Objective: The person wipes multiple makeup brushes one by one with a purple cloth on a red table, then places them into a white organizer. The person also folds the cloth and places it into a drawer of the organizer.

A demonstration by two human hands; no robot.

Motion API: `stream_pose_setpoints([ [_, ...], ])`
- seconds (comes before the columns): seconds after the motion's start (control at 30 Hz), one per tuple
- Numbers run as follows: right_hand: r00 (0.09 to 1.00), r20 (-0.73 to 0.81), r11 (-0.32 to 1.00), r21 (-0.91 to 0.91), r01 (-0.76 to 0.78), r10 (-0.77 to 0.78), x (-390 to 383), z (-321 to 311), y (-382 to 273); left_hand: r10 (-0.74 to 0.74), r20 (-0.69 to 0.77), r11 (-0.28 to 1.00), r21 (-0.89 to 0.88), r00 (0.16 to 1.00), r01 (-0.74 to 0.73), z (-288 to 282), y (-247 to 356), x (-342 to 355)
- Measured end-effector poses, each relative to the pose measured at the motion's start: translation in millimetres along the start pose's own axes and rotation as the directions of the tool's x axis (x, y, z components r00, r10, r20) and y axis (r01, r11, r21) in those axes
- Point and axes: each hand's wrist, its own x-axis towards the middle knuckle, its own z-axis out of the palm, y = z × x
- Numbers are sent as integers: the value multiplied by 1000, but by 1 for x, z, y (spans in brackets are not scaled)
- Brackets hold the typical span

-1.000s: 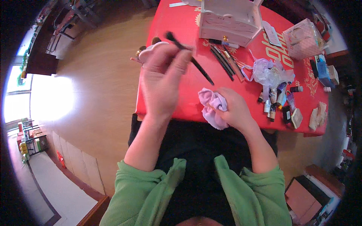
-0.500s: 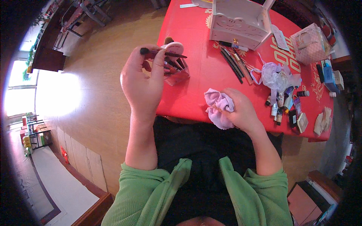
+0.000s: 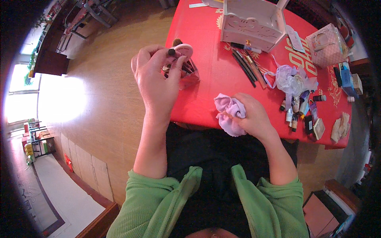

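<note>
- A dark-tipped brush is pinched by the left hand, near a clear holder.
- Brushes are held there, at the left edge of the surface.
- Pink cloth is gripped by the right hand.

Left grip in fingertip pinch

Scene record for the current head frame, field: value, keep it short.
Left hand: pinching a dark-tipped makeup brush
Beside left hand: clear brush box; contact with it can't be told
Right hand: gripping a crumpled pink cloth
Surface: red table cover
Far side: white drawer organizer
In front of organizer: slim cosmetic pencils
Right part: lilac-and-white ribbon bundle, small cosmetic bottles, pink patterned box
</note>
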Motion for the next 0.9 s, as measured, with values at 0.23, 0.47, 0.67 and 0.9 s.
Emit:
stream_pose_setpoints([
  [0.23,1000,-16,1000,4,6,-6,-2,1,-1,-72,-58,997,17,996,73,10,-7,-2],
  [0.47,999,46,1000,-31,0,2,-4,-2,2,-37,-257,997,-79,966,18,10,6,1],
  [0.67,978,-185,985,-120,-124,101,2,-13,5,152,-94,948,-269,984,-172,28,36,-23],
  [0.9,950,-284,891,-388,-236,128,6,-20,10,-260,708,448,-514,657,731,77,55,-68],
])
